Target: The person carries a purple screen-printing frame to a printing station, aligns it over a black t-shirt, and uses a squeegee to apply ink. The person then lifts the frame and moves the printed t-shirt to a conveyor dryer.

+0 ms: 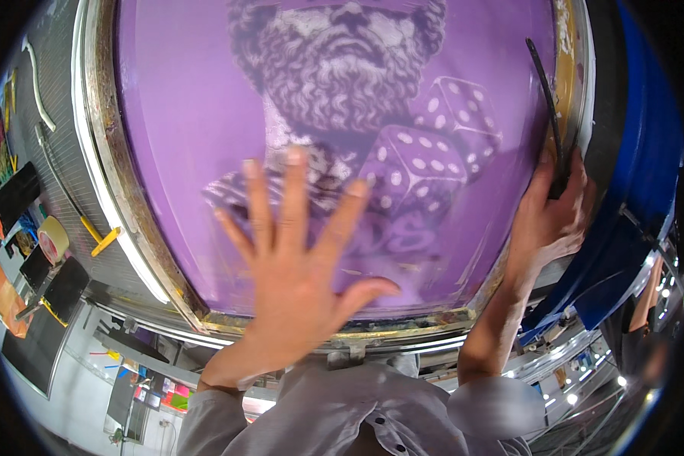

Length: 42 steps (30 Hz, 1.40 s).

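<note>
Purple printing screen (205, 114) fills most of the view, stretched in a metal frame (106, 152) whose edges are crusted with dried ink. Its mesh carries a pale picture of a bearded stone bust with two dice just beside it on the right. The left hand (296, 273) lies flat against the lower middle of the mesh, its grip spread wide, every finger apart and the thumb pointing right, holding nothing. The right hand (551, 216) sits at the right edge of the frame, its grip pressed together around the lower end of a thin black stick (547, 99), which runs up along the mesh beside the frame. Behind that hand stands a blue part of the machine (638, 152). Off to the left, on a grey surface, lie a roll of tape (52, 237) and a yellow-handled tool (102, 242). Grey sleeves and a buttoned shirt show at the bottom.
</note>
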Motion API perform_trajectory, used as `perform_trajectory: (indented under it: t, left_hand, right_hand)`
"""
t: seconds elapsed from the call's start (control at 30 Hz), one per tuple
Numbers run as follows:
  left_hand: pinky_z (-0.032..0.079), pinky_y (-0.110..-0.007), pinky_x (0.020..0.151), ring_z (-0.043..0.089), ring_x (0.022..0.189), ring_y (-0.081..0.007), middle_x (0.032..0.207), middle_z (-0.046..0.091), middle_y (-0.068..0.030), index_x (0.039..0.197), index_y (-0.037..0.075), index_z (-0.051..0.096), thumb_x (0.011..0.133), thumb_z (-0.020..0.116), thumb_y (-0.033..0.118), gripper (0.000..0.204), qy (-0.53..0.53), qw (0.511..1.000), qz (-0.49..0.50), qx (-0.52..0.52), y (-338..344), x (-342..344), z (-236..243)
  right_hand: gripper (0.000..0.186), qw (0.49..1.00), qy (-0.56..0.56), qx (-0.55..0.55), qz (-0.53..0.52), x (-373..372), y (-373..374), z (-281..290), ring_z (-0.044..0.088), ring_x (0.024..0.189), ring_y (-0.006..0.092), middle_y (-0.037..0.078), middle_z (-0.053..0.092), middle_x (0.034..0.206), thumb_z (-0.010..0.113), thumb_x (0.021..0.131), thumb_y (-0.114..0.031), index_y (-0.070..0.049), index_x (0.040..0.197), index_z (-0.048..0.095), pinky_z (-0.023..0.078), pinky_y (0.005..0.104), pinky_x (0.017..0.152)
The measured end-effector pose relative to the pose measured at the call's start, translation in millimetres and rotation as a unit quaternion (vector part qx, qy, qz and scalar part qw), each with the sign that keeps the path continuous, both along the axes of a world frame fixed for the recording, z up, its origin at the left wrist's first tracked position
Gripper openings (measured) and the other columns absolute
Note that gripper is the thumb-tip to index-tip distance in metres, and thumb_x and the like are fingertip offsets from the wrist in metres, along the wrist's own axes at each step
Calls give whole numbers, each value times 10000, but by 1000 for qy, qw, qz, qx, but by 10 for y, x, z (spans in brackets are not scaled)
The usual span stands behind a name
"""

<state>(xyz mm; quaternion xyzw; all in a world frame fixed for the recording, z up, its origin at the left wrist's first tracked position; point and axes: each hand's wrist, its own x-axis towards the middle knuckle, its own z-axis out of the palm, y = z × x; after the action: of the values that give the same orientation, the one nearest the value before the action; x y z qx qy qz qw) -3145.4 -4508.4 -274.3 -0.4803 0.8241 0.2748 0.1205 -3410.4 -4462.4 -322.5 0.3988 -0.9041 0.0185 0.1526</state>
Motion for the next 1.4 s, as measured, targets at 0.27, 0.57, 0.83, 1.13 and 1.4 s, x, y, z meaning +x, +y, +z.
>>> perform_trajectory:
  t: [0.27, 0.57, 0.83, 1.13, 1.4]
  left_hand:
    - [-93, -824, 975, -104, 1446, -569, 1611, -9, -301, 1504, 292, 425, 688, 593, 825, 989, 0, 998, -38, 49, 222, -271, -172]
    - [-19, -832, 986, -75, 1443, -580, 1625, 18, -265, 1495, 287, 441, 693, 561, 841, 982, 36, 997, -61, 9, -39, -536, -107]
    - [-55, -851, 955, -70, 1453, -562, 1633, 53, -239, 1468, 312, 476, 709, 518, 846, 929, 47, 995, -91, -12, -85, -807, -310]
    - [-37, -843, 969, -49, 1459, -552, 1629, 79, -241, 1469, 327, 474, 714, 489, 857, 922, 19, 994, -107, -31, -80, -817, -317]
    - [-6, -837, 979, -5, 1460, -547, 1628, 99, -231, 1484, 322, 448, 712, 565, 799, 915, 23, 994, -102, -13, -100, -821, -269]
  right_hand:
    - [400, 998, 20, -22, 53, -66, 56, -7, 674, 911, 319, 96, 675, 1021, 673, 903, -413, -123, 1179, 673, 533, 419, 723]
    - [352, 997, 8, -38, 69, -78, 48, -2, 666, 860, 301, 77, 631, 946, 719, 875, -336, -122, 1150, 666, 530, 426, 685]
    - [361, 995, -15, -69, 68, -87, 34, 3, 674, 828, 304, 83, 656, 926, 764, 851, -321, -99, 1128, 699, 521, 400, 664]
    - [357, 996, -53, -57, 44, -69, 30, 20, 673, 870, 313, 97, 651, 977, 762, 817, -238, -87, 1133, 694, 538, 414, 709]
    - [358, 994, -47, -78, 64, -102, 31, 16, 683, 822, 283, 77, 662, 936, 787, 827, -238, -83, 1138, 698, 532, 375, 663]
